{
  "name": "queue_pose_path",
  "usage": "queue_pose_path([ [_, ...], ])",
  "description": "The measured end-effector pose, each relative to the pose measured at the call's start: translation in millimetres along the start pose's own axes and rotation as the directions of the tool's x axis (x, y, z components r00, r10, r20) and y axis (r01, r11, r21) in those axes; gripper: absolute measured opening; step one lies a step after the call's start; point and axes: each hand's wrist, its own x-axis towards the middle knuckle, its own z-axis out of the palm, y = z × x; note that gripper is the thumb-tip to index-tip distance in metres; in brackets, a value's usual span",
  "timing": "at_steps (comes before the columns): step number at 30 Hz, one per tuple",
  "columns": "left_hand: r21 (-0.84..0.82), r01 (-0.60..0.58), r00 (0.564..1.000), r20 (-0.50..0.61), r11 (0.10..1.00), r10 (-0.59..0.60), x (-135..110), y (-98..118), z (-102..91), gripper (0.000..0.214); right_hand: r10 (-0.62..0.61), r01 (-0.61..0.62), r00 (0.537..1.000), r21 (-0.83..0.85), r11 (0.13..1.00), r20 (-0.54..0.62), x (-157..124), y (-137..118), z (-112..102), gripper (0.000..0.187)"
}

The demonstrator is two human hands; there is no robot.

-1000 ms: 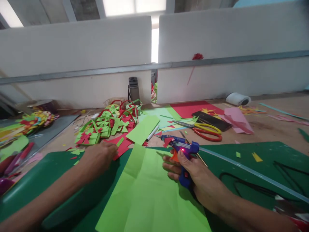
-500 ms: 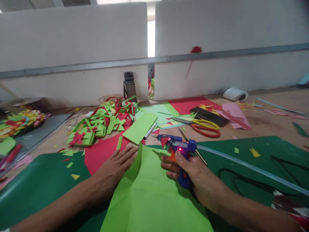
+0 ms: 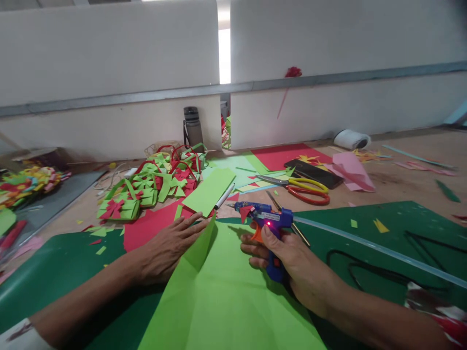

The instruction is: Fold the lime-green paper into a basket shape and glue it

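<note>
In front of me spreads a large sheet of light green paper, its upper left edge folded up into a raised flap. My left hand lies open along that flap's outer side, fingers stretched forward; the flap partly covers it. A blue hot glue gun with an orange trigger and a lit red light is in my right hand, wrapped round its handle. The gun's nozzle points left above the sheet's far edge. From its rear runs a long clear glue stick. Beyond the flap lies a smaller green paper strip.
Small green and red paper bags crowd the left. Red-and-yellow-handled scissors, a phone and a white pen lie behind the gun. A bottle stands by the white partition. A black cord crosses the green mat.
My left hand has shifted slightly left and its fingers have straightened and lifted along the flap. My right hand keeps its hold on the glue gun. The whole view has shifted slightly.
</note>
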Motion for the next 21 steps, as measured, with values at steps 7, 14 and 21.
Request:
queue_pose_path([
  [7,0.007,-0.076,0.996,0.049,0.997,0.076,0.2,2.2,-0.7,0.056,0.002,-0.002,1.0,-0.027,1.0,0.016,0.1,2.4,-3.6,0.042],
  [14,0.025,-0.093,0.994,0.064,0.995,0.091,3.3,7.2,-1.7,0.057,-0.001,0.002,1.0,-0.047,0.999,0.022,2.6,3.4,-4.7,0.042],
  [21,0.032,-0.106,0.994,0.034,0.994,0.105,3.8,8.7,-3.3,0.057,-0.006,0.006,1.0,-0.045,0.999,0.016,2.5,4.7,-5.6,0.045],
])
